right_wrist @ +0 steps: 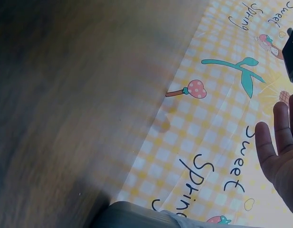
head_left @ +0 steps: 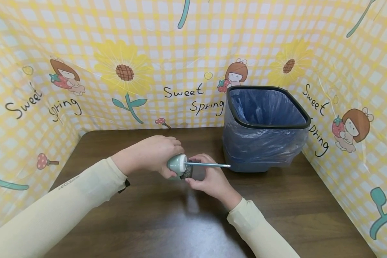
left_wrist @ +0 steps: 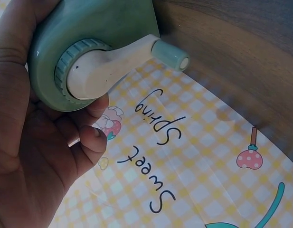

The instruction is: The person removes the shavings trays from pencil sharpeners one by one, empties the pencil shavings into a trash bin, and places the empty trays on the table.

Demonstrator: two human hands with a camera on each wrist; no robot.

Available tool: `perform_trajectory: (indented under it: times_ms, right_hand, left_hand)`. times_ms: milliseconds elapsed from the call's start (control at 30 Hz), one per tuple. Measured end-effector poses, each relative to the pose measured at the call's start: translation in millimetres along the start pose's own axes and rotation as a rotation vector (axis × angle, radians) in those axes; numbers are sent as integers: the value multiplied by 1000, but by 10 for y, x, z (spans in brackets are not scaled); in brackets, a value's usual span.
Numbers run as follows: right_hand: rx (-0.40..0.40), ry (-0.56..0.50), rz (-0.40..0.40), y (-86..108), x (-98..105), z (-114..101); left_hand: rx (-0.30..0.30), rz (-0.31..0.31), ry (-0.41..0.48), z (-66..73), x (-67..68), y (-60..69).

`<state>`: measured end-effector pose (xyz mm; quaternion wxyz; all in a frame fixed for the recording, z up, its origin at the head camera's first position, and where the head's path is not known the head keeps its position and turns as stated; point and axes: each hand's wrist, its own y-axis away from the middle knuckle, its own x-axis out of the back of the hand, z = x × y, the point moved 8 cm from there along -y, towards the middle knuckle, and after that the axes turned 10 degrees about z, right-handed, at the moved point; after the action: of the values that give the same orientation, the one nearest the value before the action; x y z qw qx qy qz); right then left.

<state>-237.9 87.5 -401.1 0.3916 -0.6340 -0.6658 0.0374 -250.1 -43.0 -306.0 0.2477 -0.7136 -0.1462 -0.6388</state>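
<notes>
The pencil sharpener (head_left: 175, 164) is held between the person's two hands, apparently lifted clear of the surface. A printed cloth (head_left: 180, 46) hangs behind, the brown surface (head_left: 132, 218) runs below, and on it, beyond the right hand, stands a bin (head_left: 267, 126) with a blue liner (head_left: 261, 143). The left hand (head_left: 151, 154) wraps the green body, fingers curled round it; the right hand (head_left: 213, 181) pinches a dark, speckled drawer (head_left: 188, 171) between thumb and fingers, the rest of its fingers spread loose. I can't tell whether the drawer is fully out. A thin blue pencil (head_left: 209, 165) juts from the white front, pointing toward the bin, and a cream crank (left_wrist: 108, 73) shows on the far face.

I'd worry about the drawer: if it comes away with a jerk or tips, any shavings inside could spill onto the surface, short of the bin. The pencil, sticking out over the right hand, could get knocked too.
</notes>
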Motion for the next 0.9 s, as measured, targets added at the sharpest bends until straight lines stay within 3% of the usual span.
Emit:
perform_trajectory:
  times_ms: [900]
  right_hand:
    - [-23,-30,19,6,40,28]
  left_hand:
    - [41,-13,-1,-72,9,33]
